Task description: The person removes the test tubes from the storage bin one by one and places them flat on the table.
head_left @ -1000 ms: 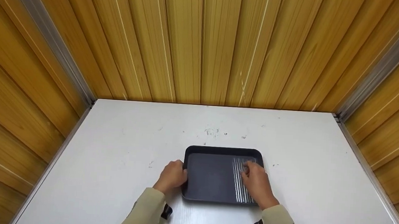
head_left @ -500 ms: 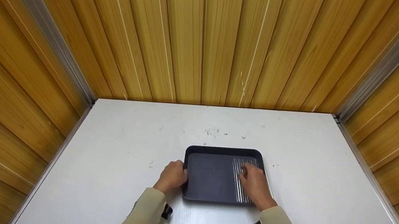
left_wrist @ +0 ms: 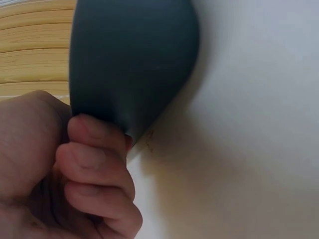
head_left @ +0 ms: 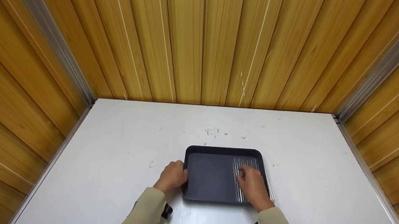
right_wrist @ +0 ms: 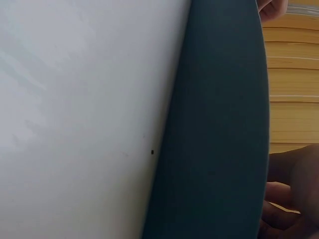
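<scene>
A dark rectangular tray point(head_left: 210, 177) with raised walls lies on the white table. A band of several thin, shiny parallel stripes point(head_left: 238, 181), like slim rods, runs along the right of its floor. My left hand point(head_left: 172, 176) grips the tray's left wall; in the left wrist view its fingers point(left_wrist: 94, 159) curl against the outside of the dark wall. My right hand point(head_left: 250, 184) reaches over the right wall, thumb and forefinger curled low over the stripes. I cannot tell whether it pinches one. In the right wrist view the tray wall partly hides that hand.
Yellow wood-look panels point(head_left: 218, 46) rise behind the white table point(head_left: 131, 132) and on both sides. Small dark marks point(head_left: 212, 131) spot the tabletop behind the tray. A pale thin edge point(head_left: 270, 192) shows beside the tray's right side, next to the right wrist.
My right hand has shifted slightly left and toward me over the stripes, uncovering more of the tray's right side. The left hand and tray stay in place.
</scene>
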`<state>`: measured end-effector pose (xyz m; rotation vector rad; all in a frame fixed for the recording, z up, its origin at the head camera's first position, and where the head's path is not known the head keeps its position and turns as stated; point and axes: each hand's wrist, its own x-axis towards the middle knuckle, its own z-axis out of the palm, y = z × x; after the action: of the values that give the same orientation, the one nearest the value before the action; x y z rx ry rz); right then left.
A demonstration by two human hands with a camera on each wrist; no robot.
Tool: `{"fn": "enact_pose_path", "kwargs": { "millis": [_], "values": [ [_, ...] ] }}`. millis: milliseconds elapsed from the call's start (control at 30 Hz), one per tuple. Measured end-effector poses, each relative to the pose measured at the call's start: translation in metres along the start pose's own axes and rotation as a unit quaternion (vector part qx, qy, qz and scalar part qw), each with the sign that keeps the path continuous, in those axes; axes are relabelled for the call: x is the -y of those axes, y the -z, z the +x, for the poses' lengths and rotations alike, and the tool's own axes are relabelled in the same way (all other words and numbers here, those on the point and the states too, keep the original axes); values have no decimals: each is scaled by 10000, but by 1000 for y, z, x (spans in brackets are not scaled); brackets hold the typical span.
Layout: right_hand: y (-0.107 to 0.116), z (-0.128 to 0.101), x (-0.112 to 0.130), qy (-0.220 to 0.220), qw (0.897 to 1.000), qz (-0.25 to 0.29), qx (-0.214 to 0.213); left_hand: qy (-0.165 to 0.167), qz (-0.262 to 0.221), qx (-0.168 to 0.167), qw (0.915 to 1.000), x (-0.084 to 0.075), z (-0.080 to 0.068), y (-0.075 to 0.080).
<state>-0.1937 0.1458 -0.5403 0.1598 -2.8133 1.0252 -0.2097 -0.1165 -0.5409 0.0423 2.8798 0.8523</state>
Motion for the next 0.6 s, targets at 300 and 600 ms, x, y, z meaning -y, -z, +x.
{"fn": "enact_pose_path", "kwargs": {
  "millis": [300,600],
  "values": [
    [-2,-2,3,-2,10000,-8,79,95,-31,109,9999,-1,0,1],
    [-7,-2,5,359,9984,-440,-60,10,-45,94,9999,-2,-1,2]
  ]
}}
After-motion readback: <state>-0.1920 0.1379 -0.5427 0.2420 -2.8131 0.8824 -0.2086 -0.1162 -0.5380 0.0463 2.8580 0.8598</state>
